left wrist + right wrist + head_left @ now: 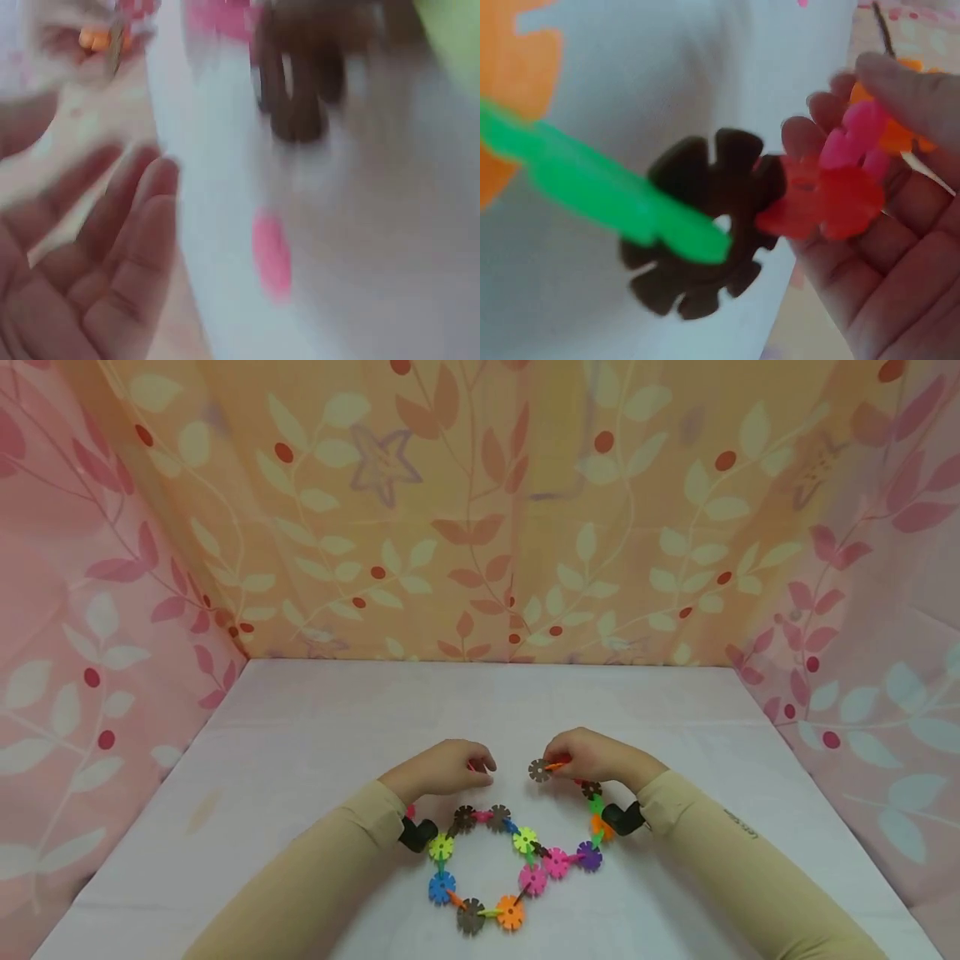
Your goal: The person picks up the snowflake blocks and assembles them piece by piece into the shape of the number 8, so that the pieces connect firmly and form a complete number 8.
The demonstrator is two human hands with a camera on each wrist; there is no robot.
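My right hand (592,753) pinches an orange notched disc (901,135) at the end of a chain of snowflake discs. A brown disc (538,770) sticks out from it toward the left hand. Pink (859,131) and red discs (821,201) lie along the right fingers, then a dark brown disc (731,169) joined to a green one (592,187). The left hand (447,767) hovers across from the brown disc, its fingers loosely bent, and nothing shows in its palm in the blurred left wrist view.
The chain runs down to a closed ring of coloured discs, with a blue disc (442,887) and an orange disc (511,912), on the white tabletop (300,727). A loose pink disc (271,255) lies near the left wrist. Patterned cloth (480,527) stands around the table.
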